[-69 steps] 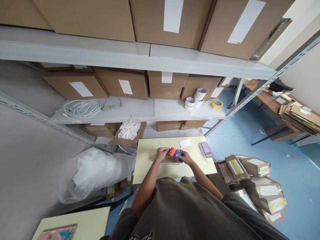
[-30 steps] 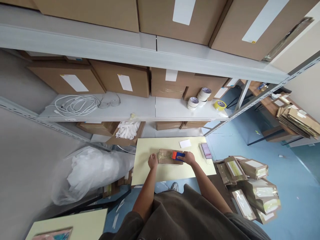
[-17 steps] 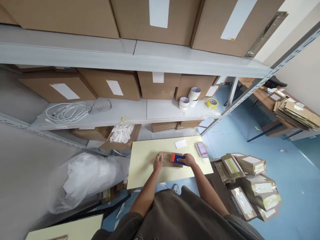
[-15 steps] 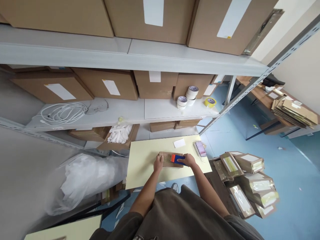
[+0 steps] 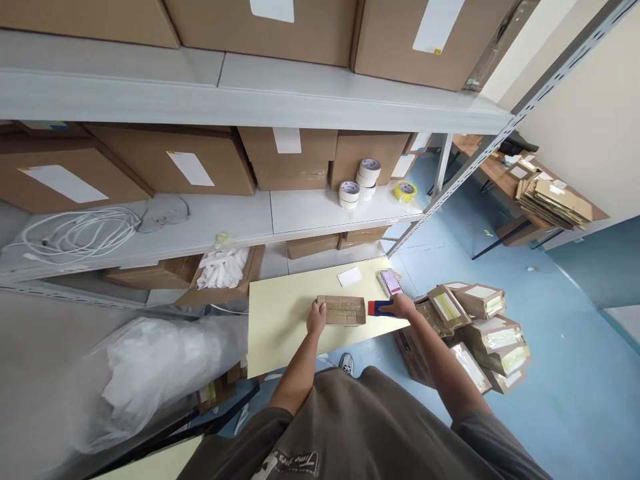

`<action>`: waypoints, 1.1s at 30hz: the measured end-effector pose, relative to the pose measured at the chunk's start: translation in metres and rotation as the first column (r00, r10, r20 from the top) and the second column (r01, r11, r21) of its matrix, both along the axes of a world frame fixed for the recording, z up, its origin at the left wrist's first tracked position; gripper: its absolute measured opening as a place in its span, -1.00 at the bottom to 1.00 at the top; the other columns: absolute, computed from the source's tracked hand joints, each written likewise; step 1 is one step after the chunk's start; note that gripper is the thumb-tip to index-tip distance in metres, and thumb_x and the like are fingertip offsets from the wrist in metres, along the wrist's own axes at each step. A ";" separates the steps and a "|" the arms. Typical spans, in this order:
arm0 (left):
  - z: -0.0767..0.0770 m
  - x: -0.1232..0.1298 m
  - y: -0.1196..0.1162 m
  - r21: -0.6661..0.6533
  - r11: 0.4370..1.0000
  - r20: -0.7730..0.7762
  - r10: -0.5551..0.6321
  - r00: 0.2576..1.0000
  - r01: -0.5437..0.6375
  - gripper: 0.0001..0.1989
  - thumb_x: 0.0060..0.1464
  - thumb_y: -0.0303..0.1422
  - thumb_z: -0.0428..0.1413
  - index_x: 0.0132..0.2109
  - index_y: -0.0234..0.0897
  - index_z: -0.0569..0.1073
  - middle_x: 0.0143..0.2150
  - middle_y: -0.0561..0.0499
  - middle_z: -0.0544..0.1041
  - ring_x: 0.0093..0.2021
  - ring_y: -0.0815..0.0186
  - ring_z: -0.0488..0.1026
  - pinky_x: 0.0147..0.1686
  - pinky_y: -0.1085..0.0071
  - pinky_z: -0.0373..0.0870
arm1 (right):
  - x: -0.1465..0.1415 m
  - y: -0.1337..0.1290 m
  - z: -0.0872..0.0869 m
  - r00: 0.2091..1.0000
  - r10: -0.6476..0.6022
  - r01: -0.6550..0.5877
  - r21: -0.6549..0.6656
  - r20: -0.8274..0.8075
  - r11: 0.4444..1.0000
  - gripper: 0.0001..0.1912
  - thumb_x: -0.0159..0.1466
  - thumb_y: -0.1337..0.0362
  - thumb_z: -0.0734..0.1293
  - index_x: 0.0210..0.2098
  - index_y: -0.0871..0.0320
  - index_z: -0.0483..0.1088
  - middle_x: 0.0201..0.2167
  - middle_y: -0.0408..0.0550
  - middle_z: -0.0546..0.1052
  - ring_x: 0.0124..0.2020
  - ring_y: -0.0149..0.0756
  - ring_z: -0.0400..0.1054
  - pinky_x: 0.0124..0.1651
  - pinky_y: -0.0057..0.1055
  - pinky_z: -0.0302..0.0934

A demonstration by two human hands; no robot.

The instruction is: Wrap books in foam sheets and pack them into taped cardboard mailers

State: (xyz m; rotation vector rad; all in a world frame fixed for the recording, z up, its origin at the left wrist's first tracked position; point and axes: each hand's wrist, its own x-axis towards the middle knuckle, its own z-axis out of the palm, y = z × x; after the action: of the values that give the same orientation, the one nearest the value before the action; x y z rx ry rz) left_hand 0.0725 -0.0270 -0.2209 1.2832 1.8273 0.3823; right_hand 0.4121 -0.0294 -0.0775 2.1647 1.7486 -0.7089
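A small cardboard box (image 5: 345, 309) with shiny tape along its top lies on the pale yellow table (image 5: 280, 333). My left hand (image 5: 316, 317) grips the box at its left end, thumb on top. In my right hand (image 5: 403, 307) is a blue and red tape dispenser (image 5: 383, 308), held just off the box's right end. A white slip of paper (image 5: 349, 277) lies behind the box, and a purple and white packet (image 5: 390, 281) sits near the table's right edge.
Above the table, a grey shelf (image 5: 215, 223) bears large cartons, tape rolls (image 5: 349, 195) and a coiled white cable (image 5: 83, 233). Taped parcels (image 5: 500, 350) are piled on the floor at right. A bulky plastic bag (image 5: 165, 367) stands at left.
My right hand has moved the tape dispenser rightward, from on top of the box to past its right end. My left hand still holds the box. The camera view has shifted.
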 end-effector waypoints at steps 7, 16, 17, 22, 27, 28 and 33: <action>-0.010 -0.027 0.006 0.015 1.000 0.124 0.020 0.992 -0.022 -0.56 0.46 -0.16 -0.03 0.33 -0.23 0.39 0.16 -0.19 0.65 0.15 0.08 0.59 0.09 0.30 0.44 | 0.005 -0.018 0.009 0.999 -0.049 0.049 -0.009 0.020 0.999 -0.47 0.21 -0.22 0.50 -0.30 0.18 0.63 -0.31 0.05 0.67 -0.31 -0.21 0.49 -0.35 -0.43 0.07; -0.015 -0.114 0.019 -0.049 0.983 0.142 0.181 0.973 -0.176 -0.59 0.43 -0.23 0.03 0.23 -0.42 0.47 0.19 -0.33 0.62 0.19 -0.01 0.57 0.12 0.23 0.43 | -0.132 -0.004 0.028 0.991 -0.048 0.060 0.096 -0.128 0.994 -0.44 0.26 -0.27 0.44 -0.30 0.15 0.62 -0.34 0.01 0.66 -0.33 -0.26 0.50 -0.37 -0.45 0.07; -0.012 -0.125 0.020 -0.042 0.977 0.121 0.212 0.970 -0.208 -0.57 0.41 -0.24 0.04 0.27 -0.43 0.45 0.22 -0.35 0.60 0.20 -0.03 0.56 0.14 0.21 0.43 | -0.151 -0.001 0.030 0.990 -0.052 0.066 0.103 -0.132 0.992 -0.45 0.27 -0.26 0.43 -0.29 0.15 0.62 -0.33 0.02 0.67 -0.32 -0.25 0.51 -0.37 -0.45 0.08; 0.019 -0.152 0.025 0.080 0.969 0.264 0.204 0.943 -0.233 -0.54 0.43 -0.10 -0.03 0.17 -0.27 0.59 0.22 -0.19 0.62 0.28 0.11 0.51 0.24 0.30 0.38 | -0.247 0.017 0.036 0.990 -0.013 0.024 0.074 -0.143 0.997 -0.48 0.28 -0.24 0.41 -0.20 0.11 0.63 -0.22 0.06 0.70 -0.21 -0.17 0.58 -0.33 -0.45 0.17; 0.046 -0.141 0.022 0.072 0.987 0.402 0.101 0.910 -0.141 -0.34 0.42 0.10 -0.11 0.19 -0.30 0.61 0.15 -0.19 0.67 0.23 0.04 0.55 0.22 0.24 0.42 | -0.301 0.041 0.046 0.994 0.082 -0.077 0.074 -0.068 0.994 -0.47 0.24 -0.18 0.47 -0.11 0.16 0.63 -0.07 0.17 0.70 -0.07 -0.05 0.60 -0.25 -0.39 0.27; 0.049 -0.139 0.022 0.061 0.988 0.392 0.108 0.914 -0.142 -0.33 0.41 0.12 -0.12 0.18 -0.31 0.61 0.13 -0.20 0.68 0.21 0.03 0.56 0.21 0.23 0.43 | -0.304 0.045 0.049 0.993 0.092 -0.088 0.061 -0.069 0.994 -0.46 0.23 -0.17 0.48 -0.10 0.17 0.63 -0.07 0.18 0.70 -0.07 -0.04 0.60 -0.24 -0.39 0.28; 0.054 -0.135 0.024 0.057 0.991 0.245 0.106 0.964 -0.124 -0.33 0.42 0.11 -0.12 0.15 -0.31 0.64 0.12 -0.27 0.67 0.25 0.00 0.54 0.22 0.23 0.41 | -0.293 0.048 0.053 0.991 0.068 -0.064 0.033 -0.114 0.997 -0.44 0.23 -0.21 0.47 -0.10 0.17 0.63 -0.06 0.17 0.70 -0.04 -0.04 0.60 -0.21 -0.38 0.31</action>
State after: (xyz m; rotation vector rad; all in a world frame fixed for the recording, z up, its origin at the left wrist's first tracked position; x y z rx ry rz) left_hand -0.0624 -0.0031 -0.1669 1.1263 1.6968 0.6447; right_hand 0.1193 0.0182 -0.0243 2.1121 1.8897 -0.8104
